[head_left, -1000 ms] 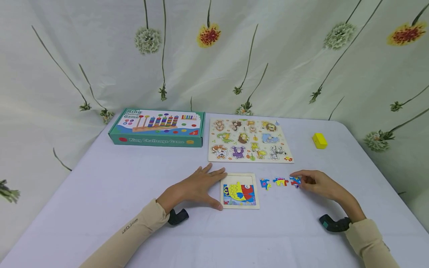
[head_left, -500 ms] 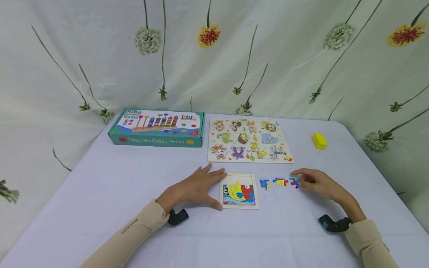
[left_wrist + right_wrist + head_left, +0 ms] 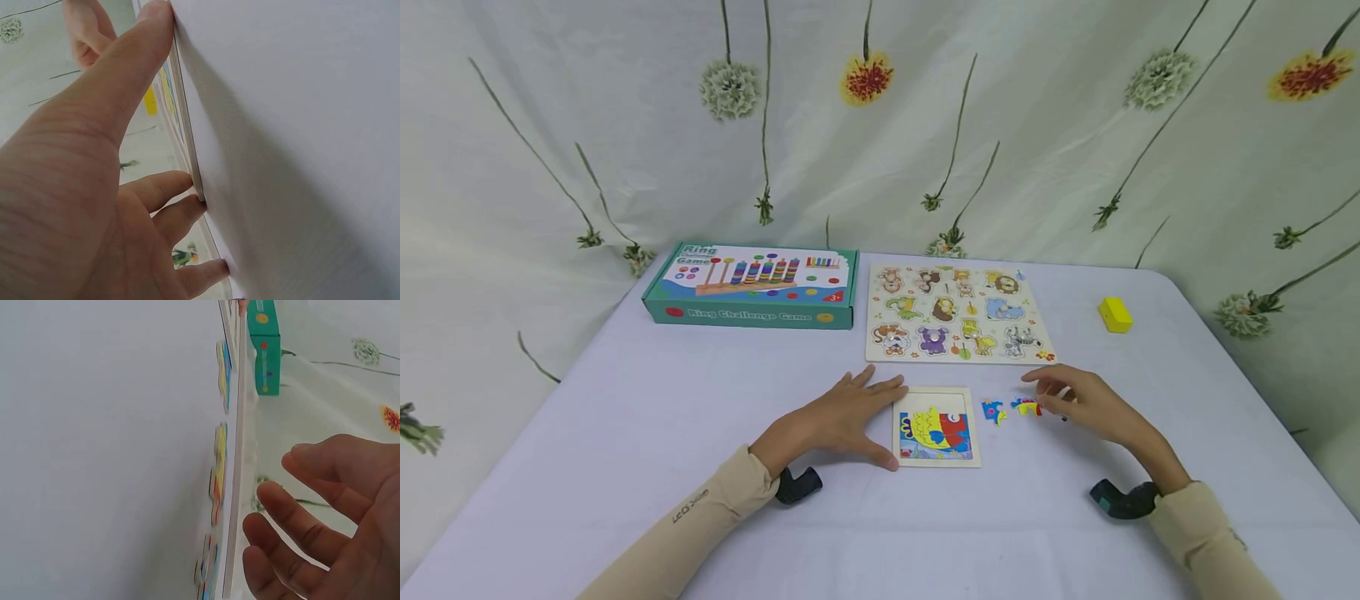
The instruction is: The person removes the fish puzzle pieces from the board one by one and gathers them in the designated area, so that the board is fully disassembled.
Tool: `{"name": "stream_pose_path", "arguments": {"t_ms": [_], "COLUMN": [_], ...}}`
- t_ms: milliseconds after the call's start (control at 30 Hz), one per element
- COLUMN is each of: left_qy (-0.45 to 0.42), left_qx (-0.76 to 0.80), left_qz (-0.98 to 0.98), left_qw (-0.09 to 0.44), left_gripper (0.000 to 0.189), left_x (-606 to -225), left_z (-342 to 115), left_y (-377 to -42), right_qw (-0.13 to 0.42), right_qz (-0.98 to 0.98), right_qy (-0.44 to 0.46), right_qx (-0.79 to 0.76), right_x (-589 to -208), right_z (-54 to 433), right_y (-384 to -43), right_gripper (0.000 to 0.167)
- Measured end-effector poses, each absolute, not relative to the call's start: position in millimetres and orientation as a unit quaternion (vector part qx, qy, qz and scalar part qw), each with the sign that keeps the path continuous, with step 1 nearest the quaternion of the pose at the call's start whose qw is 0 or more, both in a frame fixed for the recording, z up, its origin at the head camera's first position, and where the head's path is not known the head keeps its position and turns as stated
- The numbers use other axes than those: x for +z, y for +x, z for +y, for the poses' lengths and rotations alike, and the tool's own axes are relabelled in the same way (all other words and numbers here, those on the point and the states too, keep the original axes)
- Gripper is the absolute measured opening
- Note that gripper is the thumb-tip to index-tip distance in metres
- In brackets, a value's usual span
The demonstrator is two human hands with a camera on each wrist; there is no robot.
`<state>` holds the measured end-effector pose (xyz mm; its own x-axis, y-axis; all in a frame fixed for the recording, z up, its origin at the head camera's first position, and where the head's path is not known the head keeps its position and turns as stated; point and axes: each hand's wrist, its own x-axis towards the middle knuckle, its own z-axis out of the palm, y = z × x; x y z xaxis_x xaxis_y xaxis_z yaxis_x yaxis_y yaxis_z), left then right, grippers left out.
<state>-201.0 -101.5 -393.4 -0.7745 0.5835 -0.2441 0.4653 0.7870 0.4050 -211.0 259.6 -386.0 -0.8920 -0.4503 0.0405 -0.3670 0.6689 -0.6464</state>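
Observation:
A small wooden puzzle tray (image 3: 936, 393) lies on the table, its lower part filled with a yellow and red fish picture. My left hand (image 3: 842, 421) touches the tray's left side with fingers spread, the thumb at the near corner and fingers by the far one. To the tray's right lie a blue-and-yellow puzzle piece (image 3: 993, 412) and a yellow-and-red puzzle piece (image 3: 1024, 407). Above the row hovers my right hand (image 3: 1093, 404), fingers loosely bent, holding nothing. It hides most of a third puzzle piece (image 3: 206, 570) in the head view.
Behind the tray lies a larger animal puzzle board (image 3: 917, 321). A green Ring Challenge Game box (image 3: 752, 317) sits at the back left. A yellow block (image 3: 1116, 316) stands at the back right. Flower-printed cloth (image 3: 1037, 100) hangs behind the table.
My right hand has left the rightmost puzzle piece, lifting and shifting left toward the middle one. My left hand and the tray stay where they were.

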Motion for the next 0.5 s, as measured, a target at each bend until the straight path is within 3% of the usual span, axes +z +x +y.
{"name": "stream_pose_path", "arguments": {"t_ms": [500], "left_qy": [0.277], "left_qx": [0.159], "left_qz": [0.929], "left_qw": [0.186], "left_gripper": [0.101], "left_x": [-394.7], "left_z": [-100.6], "left_y": [-202.5], "right_qw": [0.078], "right_qz": [0.889], "right_qy": [-0.307], "right_qx": [-0.331], "right_x": [-383.9], "right_z": [189.9], "right_y": [-206.4], "right_gripper": [0.034]}}
